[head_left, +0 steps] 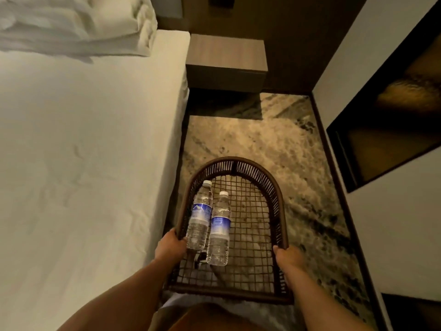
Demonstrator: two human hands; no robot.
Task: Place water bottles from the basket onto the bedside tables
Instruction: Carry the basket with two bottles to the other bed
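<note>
Your left hand (170, 247) and right hand (287, 255) grip the basket (280, 199) rim; tilting it could roll the loose bottles (218, 230) out

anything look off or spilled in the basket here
Nothing spilled. Both water bottles lie on their sides, capped, crowded at the left of the basket rather than upright. The duvet is bunched at the head of the bed.

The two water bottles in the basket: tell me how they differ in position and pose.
The left bottle lies against the basket's left wall, cap farther forward; the right bottle lies nearer the middle, base closer to the person. The left bottle almost touches the left hand; the right bottle lies clear. Both lie flat, white-capped, blue-labelled.
</note>
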